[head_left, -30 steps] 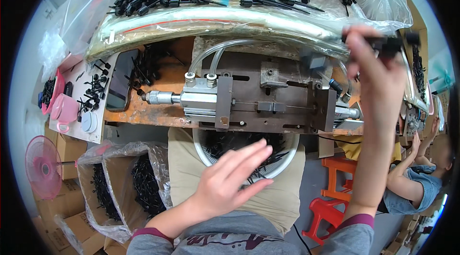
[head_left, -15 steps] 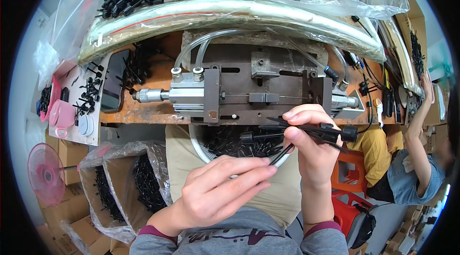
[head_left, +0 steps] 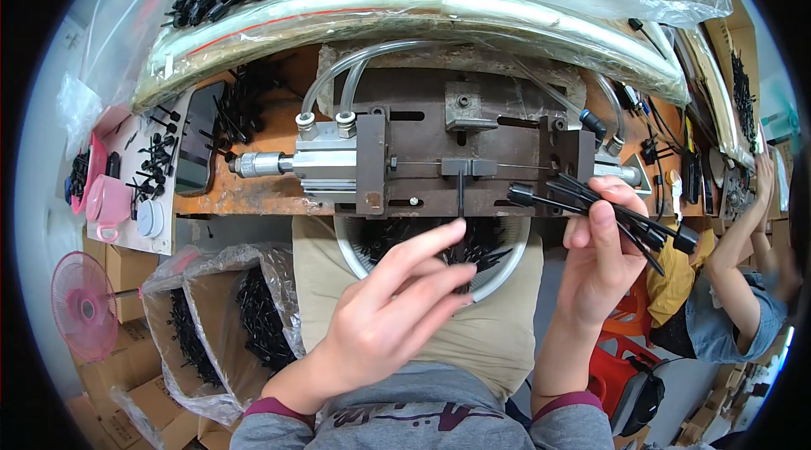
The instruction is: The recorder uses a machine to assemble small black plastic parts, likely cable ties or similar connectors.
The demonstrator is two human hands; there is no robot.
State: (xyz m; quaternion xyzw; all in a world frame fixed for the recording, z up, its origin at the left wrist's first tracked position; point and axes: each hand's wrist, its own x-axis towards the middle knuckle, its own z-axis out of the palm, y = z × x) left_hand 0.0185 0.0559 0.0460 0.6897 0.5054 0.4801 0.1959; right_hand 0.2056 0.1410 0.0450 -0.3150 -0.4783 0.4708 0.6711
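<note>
A thin black plastic rod (head_left: 461,195) points away from me, its far end at the small metal block in the middle of the bench fixture (head_left: 422,136). My left hand (head_left: 393,302) is closed on this rod's near part, index fingertip along it; the fingers hide the rest. Off to the right, my right hand (head_left: 604,260) grips a bunch of black stemmed plastic parts (head_left: 635,223) between thumb and fingers. Their thick ribbed heads stick out on both sides. Beneath my left fingers, a round white tub (head_left: 515,268) on my lap holds many similar black parts.
Air cylinders with clear hoses (head_left: 325,163) flank the fixture. Beyond it lies a plastic-wrapped ledge (head_left: 405,19) heaped with black parts. A phone (head_left: 201,141) and a pink cup (head_left: 110,201) are at left, above lined boxes (head_left: 228,315) and a fan (head_left: 84,306). Another person (head_left: 731,298) sits at right.
My left hand has moved away from the bunch, bringing one rod up to the fixture's middle block. My right hand has shifted right with the remaining parts.
</note>
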